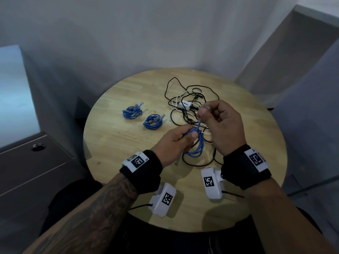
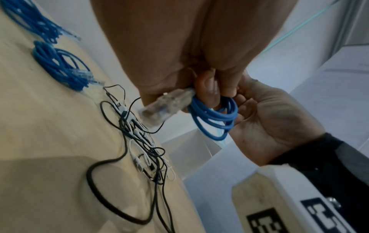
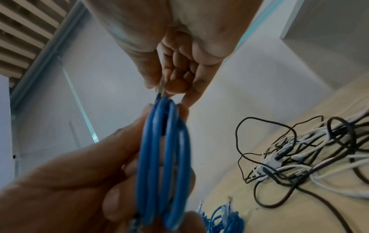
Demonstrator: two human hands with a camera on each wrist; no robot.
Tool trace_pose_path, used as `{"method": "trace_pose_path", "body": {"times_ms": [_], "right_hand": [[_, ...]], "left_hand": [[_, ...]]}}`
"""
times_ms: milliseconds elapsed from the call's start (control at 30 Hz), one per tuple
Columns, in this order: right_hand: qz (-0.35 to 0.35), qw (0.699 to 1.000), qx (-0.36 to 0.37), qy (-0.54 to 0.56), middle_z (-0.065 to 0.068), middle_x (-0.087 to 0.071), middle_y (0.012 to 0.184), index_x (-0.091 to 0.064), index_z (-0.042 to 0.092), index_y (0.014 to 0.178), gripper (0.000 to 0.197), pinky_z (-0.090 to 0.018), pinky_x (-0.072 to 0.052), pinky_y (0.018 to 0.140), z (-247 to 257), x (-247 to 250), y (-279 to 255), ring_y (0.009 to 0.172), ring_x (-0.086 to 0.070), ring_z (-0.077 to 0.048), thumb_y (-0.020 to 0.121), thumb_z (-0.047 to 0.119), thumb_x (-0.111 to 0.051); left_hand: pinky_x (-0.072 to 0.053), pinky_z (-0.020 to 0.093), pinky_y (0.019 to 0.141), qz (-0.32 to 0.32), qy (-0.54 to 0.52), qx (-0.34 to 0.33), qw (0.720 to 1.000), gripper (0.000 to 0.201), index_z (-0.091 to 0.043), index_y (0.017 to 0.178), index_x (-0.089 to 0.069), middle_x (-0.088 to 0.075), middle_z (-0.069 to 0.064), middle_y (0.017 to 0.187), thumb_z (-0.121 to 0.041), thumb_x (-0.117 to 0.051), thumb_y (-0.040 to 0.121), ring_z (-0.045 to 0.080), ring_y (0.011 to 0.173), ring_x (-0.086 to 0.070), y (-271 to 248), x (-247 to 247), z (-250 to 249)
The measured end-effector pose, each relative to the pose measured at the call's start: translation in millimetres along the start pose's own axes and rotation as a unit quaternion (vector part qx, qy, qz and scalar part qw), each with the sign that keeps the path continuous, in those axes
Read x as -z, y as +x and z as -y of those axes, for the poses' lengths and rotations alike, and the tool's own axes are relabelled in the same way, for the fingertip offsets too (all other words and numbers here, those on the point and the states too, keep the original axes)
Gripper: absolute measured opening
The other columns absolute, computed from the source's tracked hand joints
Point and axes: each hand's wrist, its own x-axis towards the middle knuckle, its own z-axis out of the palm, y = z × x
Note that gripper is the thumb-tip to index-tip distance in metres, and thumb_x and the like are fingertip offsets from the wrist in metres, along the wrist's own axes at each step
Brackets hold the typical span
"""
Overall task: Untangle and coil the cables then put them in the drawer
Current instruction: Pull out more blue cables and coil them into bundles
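Observation:
My left hand (image 1: 180, 137) grips a coiled blue network cable (image 1: 197, 145) above the round wooden table (image 1: 128, 149); its loops hang below the fingers, and one clear plug (image 2: 165, 107) sticks out by the palm. My right hand (image 1: 202, 111) pinches the cable's other clear plug end (image 3: 161, 85) just above the coil (image 3: 163, 151). Two finished blue coils (image 1: 132, 111) (image 1: 153, 121) lie on the table's left part. A tangle of black and white cables (image 1: 190, 105) lies beyond and under my hands.
A grey drawer cabinet with a round lock (image 1: 38, 147) stands left of the table. Walls close in behind and to the right. White camera mounts (image 1: 211, 182) (image 1: 163, 198) hang under my wrists over the table's near part.

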Motion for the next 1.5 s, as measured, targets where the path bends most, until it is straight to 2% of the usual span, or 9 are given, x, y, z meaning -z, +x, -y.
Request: {"method": "trace_pose_path", "body": {"times_ms": [67,200,400,567,700,1067,1267,1367,1500], "right_hand": [[-0.015,1.000,-0.011,0.016,-0.011,-0.067,0.083,-0.060,0.007,0.089,0.008,-0.023,-0.056,0.074,-4.0,1.1,2.1,0.075,-0.064,-0.011,0.094,0.001,-0.062],[-0.056,0.995,-0.045,0.070,-0.015,-0.067,0.088,-0.060,-0.004,0.096,0.009,-0.024,-0.056,0.072,-9.8,3.7,3.3,0.076,-0.066,-0.014,0.092,0.002,-0.065],[-0.013,0.991,-0.113,0.068,-0.007,-0.071,0.081,-0.062,0.011,0.091,0.005,-0.029,-0.057,0.070,-19.7,-0.2,1.1,0.071,-0.065,-0.017,0.095,0.009,-0.063],[0.067,0.987,-0.145,-0.014,0.004,-0.075,0.093,-0.074,0.016,0.099,0.023,-0.038,-0.058,0.076,-26.9,-7.1,-8.1,0.082,-0.069,-0.013,0.098,0.033,-0.059],[0.102,0.984,-0.144,-0.033,-0.007,-0.075,0.092,-0.071,0.015,0.098,0.012,-0.033,-0.056,0.078,-31.7,-7.4,-9.8,0.085,-0.069,-0.015,0.088,0.021,-0.074],[0.095,0.982,-0.157,0.035,0.002,-0.074,0.106,-0.068,0.018,0.115,0.026,-0.022,-0.056,0.086,-27.0,-12.1,-10.7,0.098,-0.071,-0.007,0.098,0.003,-0.055],[0.117,0.981,-0.156,0.018,-0.004,-0.076,0.092,-0.071,0.012,0.108,0.023,-0.028,-0.056,0.085,-28.9,-11.6,-12.3,0.087,-0.071,-0.013,0.101,0.006,-0.051],[0.109,0.981,-0.159,0.002,-0.009,-0.075,0.088,-0.073,0.010,0.089,0.025,-0.042,-0.054,0.092,-29.7,-11.0,-12.2,0.086,-0.070,-0.020,0.102,0.015,-0.052],[0.118,0.975,-0.190,0.004,-0.017,-0.072,0.092,-0.067,-0.004,0.095,0.034,-0.046,-0.051,0.094,-31.2,-10.4,-13.4,0.089,-0.067,-0.024,0.104,0.023,-0.049]], "left_hand": [[-0.032,0.021,0.055,-0.006,-0.016,0.011,1.000,0.019,-0.013,0.094,-0.057,-0.035,-0.003,0.064,-0.015,-0.041,0.105,0.009,0.055,-0.031,-0.3,-1.0,-0.8],[-0.032,0.020,0.055,-0.028,-0.052,0.047,0.997,0.019,0.000,0.116,-0.048,-0.037,-0.003,0.066,-0.012,-0.038,0.105,0.009,0.056,-0.033,1.2,-2.3,2.1],[-0.028,0.021,0.055,-0.070,-0.213,0.064,0.973,0.014,-0.007,0.097,-0.047,-0.037,-0.005,0.064,-0.008,-0.035,0.105,0.009,0.055,-0.029,3.6,8.3,-1.6],[-0.046,0.025,0.063,-0.129,-0.201,0.067,0.969,0.016,-0.002,0.110,-0.054,-0.057,0.002,0.075,-0.012,-0.047,0.101,0.014,0.068,-0.057,7.0,25.2,0.0],[-0.053,0.032,0.068,-0.155,-0.165,0.078,0.971,0.023,-0.003,0.114,-0.065,-0.063,0.000,0.085,-0.015,-0.056,0.097,0.012,0.081,-0.059,6.8,30.9,4.8],[-0.052,0.028,0.069,-0.139,-0.152,0.030,0.978,0.022,-0.007,0.111,-0.069,-0.064,-0.005,0.074,-0.012,-0.051,0.099,0.016,0.065,-0.055,5.3,20.9,1.6],[-0.058,0.047,0.081,-0.193,0.009,-0.034,0.980,0.022,-0.010,0.113,-0.072,-0.071,0.008,0.089,-0.016,-0.060,0.096,0.023,0.082,-0.068,7.8,23.8,6.7],[-0.053,0.033,0.084,-0.171,0.187,-0.088,0.963,0.030,-0.024,0.124,-0.065,-0.068,-0.005,0.102,-0.022,-0.061,0.095,0.011,0.090,-0.062,8.6,29.5,10.8],[-0.046,0.018,0.078,-0.117,0.253,-0.111,0.954,0.034,-0.027,0.130,-0.059,-0.062,-0.012,0.109,-0.022,-0.058,0.096,0.005,0.092,-0.058,9.5,28.6,9.9]]}}
